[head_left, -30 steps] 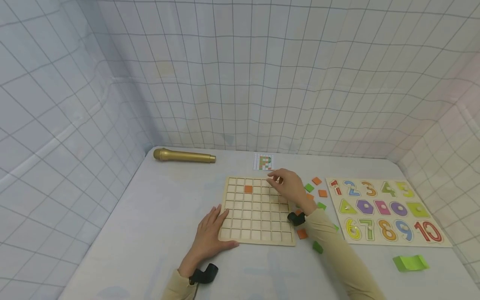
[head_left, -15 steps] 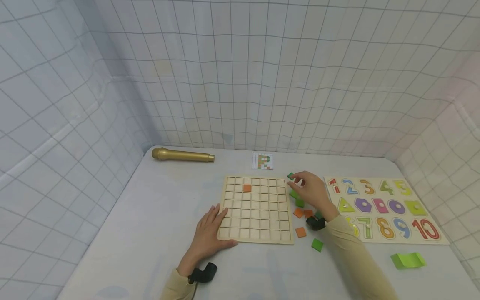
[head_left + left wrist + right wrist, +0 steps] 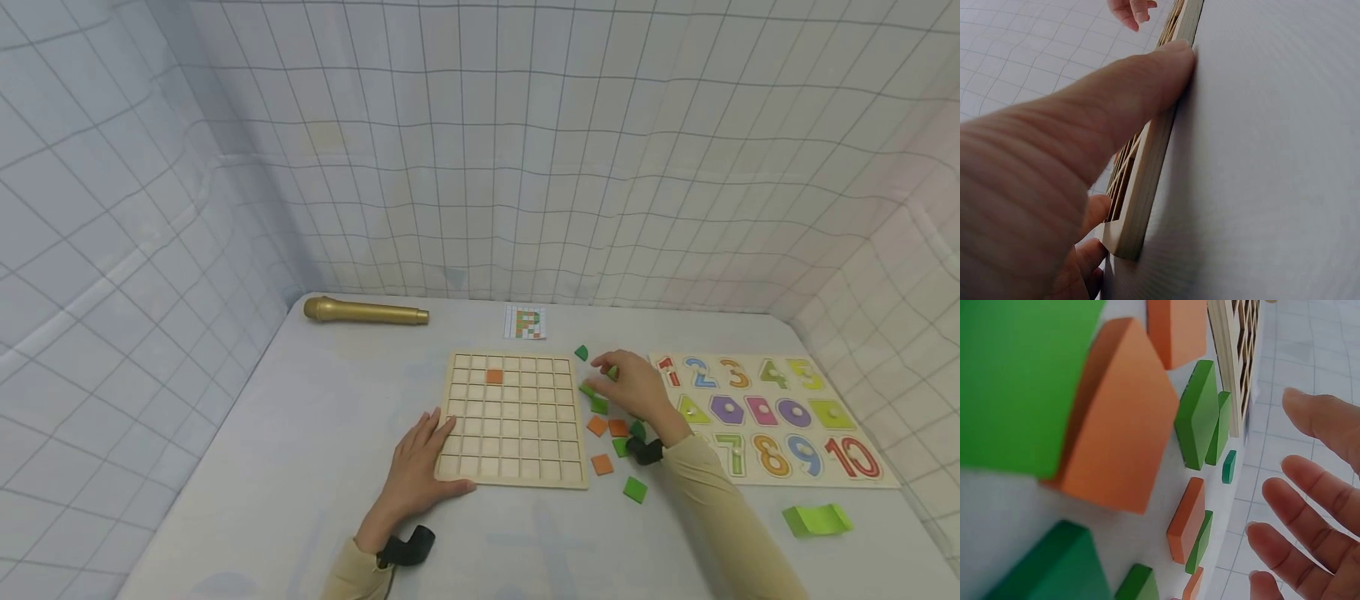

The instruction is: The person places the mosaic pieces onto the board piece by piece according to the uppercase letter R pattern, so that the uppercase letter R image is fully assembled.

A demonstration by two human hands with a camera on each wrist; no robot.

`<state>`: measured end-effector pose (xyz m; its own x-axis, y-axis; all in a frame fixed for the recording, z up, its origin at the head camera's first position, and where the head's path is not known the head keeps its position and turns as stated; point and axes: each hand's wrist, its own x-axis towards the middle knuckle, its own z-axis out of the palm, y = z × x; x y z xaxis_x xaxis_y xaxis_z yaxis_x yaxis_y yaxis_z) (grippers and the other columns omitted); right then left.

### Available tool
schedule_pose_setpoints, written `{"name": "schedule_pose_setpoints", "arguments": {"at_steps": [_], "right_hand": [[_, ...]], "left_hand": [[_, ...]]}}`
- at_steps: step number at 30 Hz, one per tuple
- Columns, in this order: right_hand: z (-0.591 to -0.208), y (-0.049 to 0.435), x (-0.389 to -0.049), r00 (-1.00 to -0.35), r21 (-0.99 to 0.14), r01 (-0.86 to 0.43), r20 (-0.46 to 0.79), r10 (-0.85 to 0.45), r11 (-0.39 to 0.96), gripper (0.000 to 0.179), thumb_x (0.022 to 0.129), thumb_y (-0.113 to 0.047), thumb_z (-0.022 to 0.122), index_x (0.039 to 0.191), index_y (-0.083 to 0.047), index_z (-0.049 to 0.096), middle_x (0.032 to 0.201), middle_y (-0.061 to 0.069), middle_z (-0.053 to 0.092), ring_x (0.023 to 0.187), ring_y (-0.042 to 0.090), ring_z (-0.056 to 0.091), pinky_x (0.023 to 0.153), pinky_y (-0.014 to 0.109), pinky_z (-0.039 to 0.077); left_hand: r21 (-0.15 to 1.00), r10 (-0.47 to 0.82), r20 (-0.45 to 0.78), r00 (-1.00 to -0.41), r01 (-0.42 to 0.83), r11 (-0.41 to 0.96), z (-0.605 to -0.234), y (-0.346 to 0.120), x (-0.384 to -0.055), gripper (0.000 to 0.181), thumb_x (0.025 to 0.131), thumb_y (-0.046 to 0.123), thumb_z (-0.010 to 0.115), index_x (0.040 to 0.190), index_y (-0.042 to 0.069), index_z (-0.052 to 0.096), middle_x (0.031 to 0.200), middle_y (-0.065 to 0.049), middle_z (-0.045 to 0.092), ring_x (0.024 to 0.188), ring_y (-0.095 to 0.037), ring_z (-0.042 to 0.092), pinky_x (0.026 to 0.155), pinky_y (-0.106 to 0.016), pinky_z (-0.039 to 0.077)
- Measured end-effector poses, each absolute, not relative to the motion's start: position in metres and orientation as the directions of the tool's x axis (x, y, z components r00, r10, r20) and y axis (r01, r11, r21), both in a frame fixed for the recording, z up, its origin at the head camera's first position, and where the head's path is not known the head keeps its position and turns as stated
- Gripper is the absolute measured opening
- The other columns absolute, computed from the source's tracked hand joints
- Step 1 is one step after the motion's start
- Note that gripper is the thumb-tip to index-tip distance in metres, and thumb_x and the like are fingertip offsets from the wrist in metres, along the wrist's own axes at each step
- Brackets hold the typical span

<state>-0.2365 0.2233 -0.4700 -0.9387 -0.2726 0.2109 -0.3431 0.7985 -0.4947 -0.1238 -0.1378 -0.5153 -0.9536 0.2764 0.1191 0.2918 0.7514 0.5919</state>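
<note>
One board (image 3: 509, 427), square to table (image 3: 300, 467), bears one tile (image 3: 494, 377); left hand (image 3: 416, 467), spread, touches board; right hand (image 3: 636, 387) has fingers apart.

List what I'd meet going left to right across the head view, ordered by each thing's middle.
Gold microphone → left hand → wooden grid board → right hand → number puzzle board.
</note>
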Motion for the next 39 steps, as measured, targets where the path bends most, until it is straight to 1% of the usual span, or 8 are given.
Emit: {"name": "schedule_pose_setpoints", "arguments": {"at_steps": [3, 9, 11, 16, 25, 33, 39], "right_hand": [[-0.472, 0.224, -0.238, -0.937, -0.487, -0.350, 0.194, -0.292, 0.800, 0.033, 0.082, -0.029, 0.075, 0.104, -0.006, 0.071, 0.089, 0.003, 0.064, 0.069, 0.015, 0.051, 0.059, 0.032, 0.043], [-0.478, 0.224, -0.240, -0.936, -0.487, -0.351, 0.173, -0.306, 0.800, 0.032, 0.079, -0.028, 0.078, 0.101, -0.006, 0.071, 0.086, 0.003, 0.064, 0.063, 0.012, 0.050, 0.055, 0.030, 0.044], [-0.480, 0.224, -0.239, -0.937, -0.486, -0.348, 0.163, -0.308, 0.801, 0.032, 0.079, -0.029, 0.078, 0.100, -0.006, 0.071, 0.086, 0.002, 0.064, 0.063, 0.011, 0.051, 0.053, 0.029, 0.044], [-0.481, 0.223, -0.240, -0.939, -0.472, -0.343, 0.142, -0.315, 0.812, 0.033, 0.079, -0.030, 0.078, 0.100, -0.006, 0.070, 0.086, 0.001, 0.063, 0.065, 0.011, 0.052, 0.054, 0.029, 0.044], [-0.480, 0.222, -0.240, -0.945, -0.455, -0.319, 0.084, -0.316, 0.831, 0.032, 0.079, -0.032, 0.077, 0.097, -0.007, 0.070, 0.084, 0.000, 0.063, 0.072, 0.013, 0.058, 0.059, 0.031, 0.047], [-0.478, 0.221, -0.240, -0.952, -0.437, -0.292, 0.043, -0.305, 0.851, 0.029, 0.079, -0.033, 0.077, 0.094, -0.009, 0.070, 0.083, -0.001, 0.063, 0.073, 0.014, 0.059, 0.060, 0.033, 0.048], [-0.476, 0.221, -0.243, -0.955, -0.431, -0.274, 0.016, -0.296, 0.860, 0.029, 0.080, -0.034, 0.076, 0.093, -0.008, 0.069, 0.083, -0.001, 0.064, 0.073, 0.015, 0.059, 0.062, 0.034, 0.048]], "left_hand": [[0.594, 0.273, 0.123, -0.954, 0.291, 0.750, -0.515, -0.138, -0.123, 0.097, 0.068, 0.050, 0.080, 0.145, 0.006, 0.039, 0.152, -0.018, 0.024, 0.140, -0.035, 0.014, 0.105, -0.058, 0.018], [0.592, 0.274, 0.120, -0.954, 0.291, 0.752, -0.515, -0.137, -0.123, 0.096, 0.069, 0.049, 0.080, 0.145, 0.006, 0.039, 0.152, -0.018, 0.024, 0.140, -0.035, 0.014, 0.105, -0.058, 0.018], [0.589, 0.275, 0.120, -0.954, 0.291, 0.754, -0.515, -0.137, -0.123, 0.096, 0.069, 0.050, 0.079, 0.145, 0.006, 0.039, 0.152, -0.018, 0.024, 0.140, -0.034, 0.014, 0.105, -0.058, 0.018], [0.588, 0.277, 0.127, -0.953, 0.297, 0.752, -0.515, -0.137, -0.123, 0.096, 0.069, 0.050, 0.079, 0.144, 0.006, 0.039, 0.152, -0.018, 0.025, 0.140, -0.035, 0.015, 0.104, -0.059, 0.019], [0.587, 0.275, 0.129, -0.953, 0.297, 0.753, -0.515, -0.137, -0.123, 0.096, 0.068, 0.050, 0.079, 0.144, 0.006, 0.040, 0.152, -0.018, 0.024, 0.140, -0.035, 0.015, 0.104, -0.059, 0.018], [0.586, 0.285, 0.143, -0.948, 0.313, 0.748, -0.513, -0.137, -0.122, 0.095, 0.069, 0.049, 0.079, 0.143, 0.003, 0.040, 0.151, -0.020, 0.026, 0.139, -0.037, 0.016, 0.103, -0.060, 0.019], [0.583, 0.287, 0.149, -0.946, 0.318, 0.748, -0.513, -0.138, -0.122, 0.095, 0.069, 0.049, 0.079, 0.143, 0.003, 0.040, 0.151, -0.020, 0.026, 0.139, -0.037, 0.016, 0.103, -0.059, 0.019]]}}
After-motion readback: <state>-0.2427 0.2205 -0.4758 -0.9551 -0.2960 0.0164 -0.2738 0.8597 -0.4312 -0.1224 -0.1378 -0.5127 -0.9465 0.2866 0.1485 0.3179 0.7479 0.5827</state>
